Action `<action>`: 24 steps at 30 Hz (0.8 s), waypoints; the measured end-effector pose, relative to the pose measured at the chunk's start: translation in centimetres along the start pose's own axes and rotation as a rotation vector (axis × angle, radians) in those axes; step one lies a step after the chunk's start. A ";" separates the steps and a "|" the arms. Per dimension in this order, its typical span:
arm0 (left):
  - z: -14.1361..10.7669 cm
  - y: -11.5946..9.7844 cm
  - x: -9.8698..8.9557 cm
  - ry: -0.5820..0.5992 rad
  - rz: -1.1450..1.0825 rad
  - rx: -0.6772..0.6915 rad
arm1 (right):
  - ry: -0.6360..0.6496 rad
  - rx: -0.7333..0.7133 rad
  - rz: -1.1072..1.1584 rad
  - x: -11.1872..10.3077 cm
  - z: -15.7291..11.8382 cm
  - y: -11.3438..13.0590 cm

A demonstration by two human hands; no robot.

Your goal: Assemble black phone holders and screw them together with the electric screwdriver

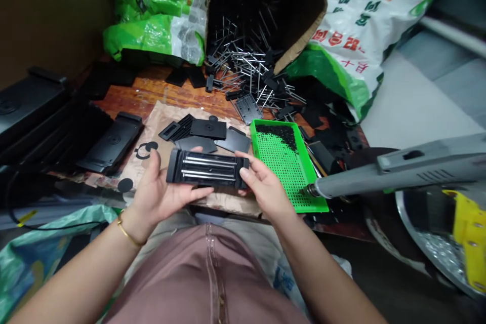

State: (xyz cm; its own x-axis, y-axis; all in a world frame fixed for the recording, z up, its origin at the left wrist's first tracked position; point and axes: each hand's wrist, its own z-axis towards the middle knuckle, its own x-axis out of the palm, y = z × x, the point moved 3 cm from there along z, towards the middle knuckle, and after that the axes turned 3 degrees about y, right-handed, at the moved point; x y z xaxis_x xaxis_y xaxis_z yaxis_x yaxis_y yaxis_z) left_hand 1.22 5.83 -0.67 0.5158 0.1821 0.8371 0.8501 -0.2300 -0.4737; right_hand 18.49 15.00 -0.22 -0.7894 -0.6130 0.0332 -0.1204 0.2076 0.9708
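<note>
A black plastic clamp bracket point(208, 168) with shiny metal rods along its open side is held level in front of my chest. My right hand point(266, 187) grips its right end, thumb on the front and fingers behind. My left hand point(161, 190) cups the left end from below, fingers passing behind and under it, the thumb raised off it. Just beyond lie black flat plates point(208, 128) and a ribbed part on a brown paper sheet point(159, 116). A similar black bracket point(114, 142) lies to the left.
A green perforated tray point(279, 172) holds small black pieces. An electric screwdriver point(398, 172) reaches in from the right, its tip over the tray. A cardboard box point(304, 35) spills metal-rod parts point(246, 68). Sacks point(159, 15) stand behind; stacked black parts point(34, 111) sit left.
</note>
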 end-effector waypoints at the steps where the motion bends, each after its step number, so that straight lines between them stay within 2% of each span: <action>1: -0.1 -0.1 -0.5 0.014 0.009 -0.081 | 0.019 -0.048 -0.077 -0.4 0.1 0.6; 3: -0.4 -0.2 -1.1 0.051 0.034 -0.213 | 0.069 -0.140 -0.226 -0.8 0.2 1.4; 5: -0.5 0.1 -1.1 0.140 0.060 -0.318 | 0.115 -0.203 -0.324 -0.9 0.3 2.0; 9: -0.7 1.1 0.1 0.382 0.132 -0.501 | 0.230 -0.216 -0.415 -0.7 0.5 2.2; 11: -0.3 1.7 0.4 0.415 0.145 -0.549 | 0.275 -0.225 -0.453 -0.6 0.6 2.2; 13: 0.2 2.3 0.4 0.392 0.150 -0.577 | 0.300 -0.244 -0.478 -0.4 0.6 2.2; 16: 0.9 3.2 0.3 0.293 0.193 -0.582 | 0.320 -0.280 -0.508 -0.1 0.7 2.3; 20: 1.3 3.9 0.3 0.150 0.276 -0.531 | 0.328 -0.304 -0.550 0.2 0.8 2.2; 24: 1.0 4.1 0.3 0.073 0.311 -0.472 | 0.340 -0.309 -0.597 0.4 0.9 2.2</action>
State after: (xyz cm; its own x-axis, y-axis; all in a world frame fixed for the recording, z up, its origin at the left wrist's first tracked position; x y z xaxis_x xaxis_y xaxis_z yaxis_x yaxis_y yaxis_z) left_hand 5.00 5.90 -2.61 0.7112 -0.0248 0.7025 0.5113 -0.6675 -0.5412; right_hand 17.36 15.91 1.68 -0.4074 -0.7663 -0.4967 -0.2560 -0.4263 0.8676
